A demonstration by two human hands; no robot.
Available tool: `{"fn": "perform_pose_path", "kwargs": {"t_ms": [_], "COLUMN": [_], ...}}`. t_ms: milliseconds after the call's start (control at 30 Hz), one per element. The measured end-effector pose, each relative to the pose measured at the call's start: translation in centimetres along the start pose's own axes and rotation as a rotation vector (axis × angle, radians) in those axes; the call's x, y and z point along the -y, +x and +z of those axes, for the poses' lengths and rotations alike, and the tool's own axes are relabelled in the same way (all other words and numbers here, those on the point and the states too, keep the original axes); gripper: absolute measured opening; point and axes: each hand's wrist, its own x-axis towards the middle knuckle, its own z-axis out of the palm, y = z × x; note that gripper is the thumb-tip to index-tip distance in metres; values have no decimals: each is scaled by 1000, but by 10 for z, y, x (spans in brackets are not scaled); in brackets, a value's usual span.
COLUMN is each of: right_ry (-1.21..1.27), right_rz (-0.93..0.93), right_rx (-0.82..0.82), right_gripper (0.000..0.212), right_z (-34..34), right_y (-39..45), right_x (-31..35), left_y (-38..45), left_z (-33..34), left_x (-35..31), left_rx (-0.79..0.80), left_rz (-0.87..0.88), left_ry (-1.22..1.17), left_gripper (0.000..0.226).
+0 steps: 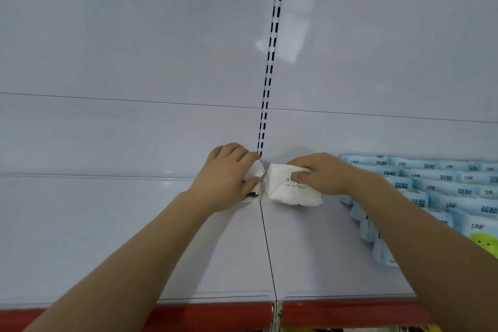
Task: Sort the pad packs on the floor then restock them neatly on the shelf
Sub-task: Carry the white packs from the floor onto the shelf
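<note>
Two white pad packs lie at the back of the white shelf (161,237), against the back panel near the slotted upright. My left hand (225,176) grips the smaller-looking white pack (256,174), which it mostly hides. My right hand (322,174) holds the other white pack (289,191) from above, fingers curled over its top and thumb on its front. The two packs sit side by side, nearly touching, on either side of the seam between shelf boards.
Several light blue pad packs (442,186) are stacked in rows on the shelf to the right, partly behind my right forearm. A red price strip (215,315) runs along the shelf's front edge. The slotted upright (272,56) divides the back panel.
</note>
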Motion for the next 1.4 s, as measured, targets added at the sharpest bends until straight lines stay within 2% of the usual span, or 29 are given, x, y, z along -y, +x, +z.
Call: {"fn": "perform_pose_path", "kwargs": {"t_ms": [67, 167, 233, 300, 367, 467, 533, 633, 733, 867, 1067, 1200, 1267, 1400], "right_ry": [72, 147, 28, -66, -99, -243, -311, -260, -207, -240, -322, -286, -250, -230], "right_rz": [61, 105, 101, 67, -1, -74, -89, -80, -89, -92, -94, -140, -170, -270], "right_rx": [15, -9, -26, -60, -79, -14, 2, -22, -48, -85, -126, -276, -377, -447], "right_gripper": [29, 23, 25, 30, 40, 77, 74, 67, 63, 63, 68, 59, 55, 53], "right_z": [-3, 2, 7, 10, 10, 12, 14, 14, 20, 29, 29, 21, 17, 15], "right_y": [3, 10, 15, 17, 12, 7, 10, 15, 19, 23, 16, 12, 13, 18], "right_x": [2, 2, 1, -1, -2, -3, -4, -4, 0, 4, 3, 11, 21, 59], "left_y": [7, 17, 22, 25, 28, 31, 28, 19, 13, 12, 7, -2, -8, -28], "left_z": [3, 5, 6, 9, 12, 13, 5, -9, -16, -6, 2, -7, -15, -36], "left_x": [-7, -14, -16, -15, -14, -12, -5, 17, 35, 37, 37, 37, 37, 37], "left_rx": [-6, 174, 256, 255, 247, 227, 235, 296, 375, 336, 285, 240, 168, 4], "left_rz": [71, 113, 120, 125, 88, 45, 0, -107, -213, -206, -229, -272, -305, -384], "left_ry": [1, -48, -46, -11, 14, -19, -26, 81, 89, 29, -20, -32, -39, 34], "left_gripper": [53, 64, 71, 67, 55, 54, 70, 88, 87, 73, 73, 84, 88, 65]}}
